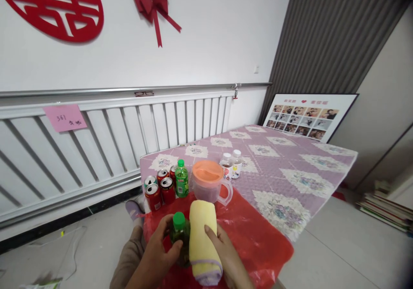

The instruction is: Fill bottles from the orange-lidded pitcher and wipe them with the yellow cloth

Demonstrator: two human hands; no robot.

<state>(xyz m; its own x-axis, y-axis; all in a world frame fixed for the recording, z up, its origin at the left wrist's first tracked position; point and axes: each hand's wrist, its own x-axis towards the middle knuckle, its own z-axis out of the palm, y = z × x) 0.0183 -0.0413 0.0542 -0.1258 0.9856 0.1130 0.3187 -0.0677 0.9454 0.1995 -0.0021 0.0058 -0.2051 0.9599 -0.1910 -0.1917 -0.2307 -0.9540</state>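
My left hand [163, 248] is wrapped round a green-capped bottle [179, 234] of dark drink, held upright at the near edge. Against the bottle's right side stands a rolled yellow towel [203, 233] with a purple-edged end. My right hand [222, 248] grips this towel from the right, thumb across its front. Both lie over a red plastic bag [254, 241] spread on the cloth. Just beyond are a second green bottle [182, 181] and a clear plastic jug [206, 190] with an orange lid.
Several drink cans [158, 190] cluster at the table's left corner. Two small white-capped bottles [232, 164] stand behind the jug. A purple flowered tablecloth [274, 168] covers the table. A white radiator [122, 138] runs along the wall, and a photo board [306, 114] leans at the far right.
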